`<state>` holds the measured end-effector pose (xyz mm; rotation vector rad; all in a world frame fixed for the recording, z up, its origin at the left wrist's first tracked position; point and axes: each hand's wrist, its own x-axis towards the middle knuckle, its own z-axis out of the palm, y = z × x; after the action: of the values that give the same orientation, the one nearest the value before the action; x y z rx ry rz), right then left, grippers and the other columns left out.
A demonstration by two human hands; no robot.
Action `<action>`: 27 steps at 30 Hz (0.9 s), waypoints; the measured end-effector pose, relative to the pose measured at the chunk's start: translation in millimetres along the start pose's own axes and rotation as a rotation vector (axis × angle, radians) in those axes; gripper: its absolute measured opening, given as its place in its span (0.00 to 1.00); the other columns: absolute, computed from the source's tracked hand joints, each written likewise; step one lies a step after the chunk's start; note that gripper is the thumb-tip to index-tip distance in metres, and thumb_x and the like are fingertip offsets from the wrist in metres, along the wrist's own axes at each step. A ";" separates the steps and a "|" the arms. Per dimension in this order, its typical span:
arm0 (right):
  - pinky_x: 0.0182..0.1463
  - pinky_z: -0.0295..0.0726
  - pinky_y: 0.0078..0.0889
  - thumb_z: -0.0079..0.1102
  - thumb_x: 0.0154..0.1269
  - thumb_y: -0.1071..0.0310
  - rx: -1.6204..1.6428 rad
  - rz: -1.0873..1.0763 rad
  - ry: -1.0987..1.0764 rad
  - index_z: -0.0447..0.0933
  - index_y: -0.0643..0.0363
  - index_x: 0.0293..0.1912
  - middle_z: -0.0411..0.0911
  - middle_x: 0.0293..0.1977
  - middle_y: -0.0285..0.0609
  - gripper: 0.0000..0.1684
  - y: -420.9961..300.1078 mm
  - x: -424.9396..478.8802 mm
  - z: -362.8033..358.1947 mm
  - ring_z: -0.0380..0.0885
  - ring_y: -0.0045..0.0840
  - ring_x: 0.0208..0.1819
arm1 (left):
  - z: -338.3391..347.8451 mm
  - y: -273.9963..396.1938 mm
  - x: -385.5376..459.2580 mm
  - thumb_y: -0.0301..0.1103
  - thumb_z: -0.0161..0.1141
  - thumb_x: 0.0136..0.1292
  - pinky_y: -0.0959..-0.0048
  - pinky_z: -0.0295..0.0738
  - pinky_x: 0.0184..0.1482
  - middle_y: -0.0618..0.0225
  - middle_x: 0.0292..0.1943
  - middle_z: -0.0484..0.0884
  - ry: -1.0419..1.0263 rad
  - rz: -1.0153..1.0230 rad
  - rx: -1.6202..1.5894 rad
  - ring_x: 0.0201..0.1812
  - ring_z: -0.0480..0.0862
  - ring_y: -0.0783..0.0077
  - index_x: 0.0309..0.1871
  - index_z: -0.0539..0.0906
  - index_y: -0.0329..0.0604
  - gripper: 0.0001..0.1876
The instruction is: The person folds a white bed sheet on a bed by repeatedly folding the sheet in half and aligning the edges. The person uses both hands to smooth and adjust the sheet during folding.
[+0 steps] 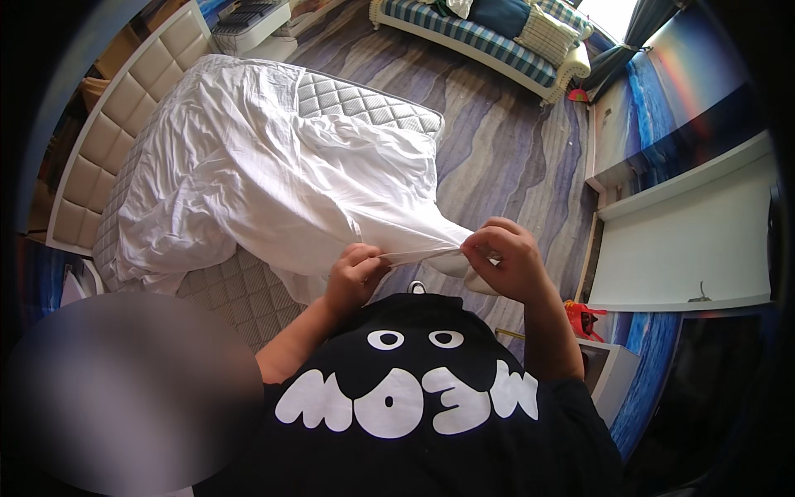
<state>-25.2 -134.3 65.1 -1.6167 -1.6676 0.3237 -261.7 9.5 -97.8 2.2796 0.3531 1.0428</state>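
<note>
A large white sheet or cover (267, 174) lies crumpled across a quilted grey mattress (354, 102). Its near edge is lifted off the bed and stretched between both of my hands. My left hand (357, 276) pinches this edge with thumb and fingers near the mattress side. Farther right, over the floor, my right hand (509, 258) grips the same edge at a drawn-out corner. Some of the fabric hangs below my right hand. Bare mattress shows at the far right corner and at the near side of the bed.
A padded beige headboard (118, 155) stands at the left. Across the striped floor (497, 143) is a sofa (472, 40) with cushions. A white nightstand (254, 28) adjoins the far side of the bed. A red bag (584, 320) sits at the right, by a white cabinet (612, 366).
</note>
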 end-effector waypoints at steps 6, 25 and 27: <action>0.34 0.79 0.31 0.71 0.62 0.73 -0.041 0.043 -0.001 0.83 0.60 0.36 0.79 0.29 0.41 0.04 13.9 -4.0 -2.3 0.81 0.30 0.30 | -24.7 0.6 -8.4 0.24 0.69 0.63 0.60 0.81 0.46 0.58 0.40 0.87 0.009 -0.056 -0.115 0.43 0.85 0.53 0.37 0.85 0.37 0.03; 0.38 0.79 0.31 0.72 0.61 0.73 0.022 0.143 -0.014 0.85 0.59 0.37 0.80 0.31 0.40 0.04 39.3 -13.5 10.2 0.80 0.32 0.34 | -43.8 14.7 -9.4 0.22 0.67 0.61 0.61 0.81 0.39 0.61 0.36 0.86 -0.141 0.093 0.135 0.34 0.85 0.56 0.61 0.82 0.43 0.23; 0.38 0.79 0.31 0.72 0.61 0.74 0.025 0.131 -0.011 0.85 0.59 0.37 0.80 0.31 0.40 0.04 38.4 -13.6 9.3 0.80 0.31 0.34 | -39.0 17.1 -13.1 0.22 0.67 0.61 0.61 0.81 0.39 0.62 0.36 0.85 -0.154 0.065 0.094 0.35 0.85 0.55 0.58 0.82 0.43 0.20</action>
<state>-4.7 -137.8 28.9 -1.7118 -1.5633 0.4186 -299.9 6.0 -75.0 2.4525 0.2709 0.8915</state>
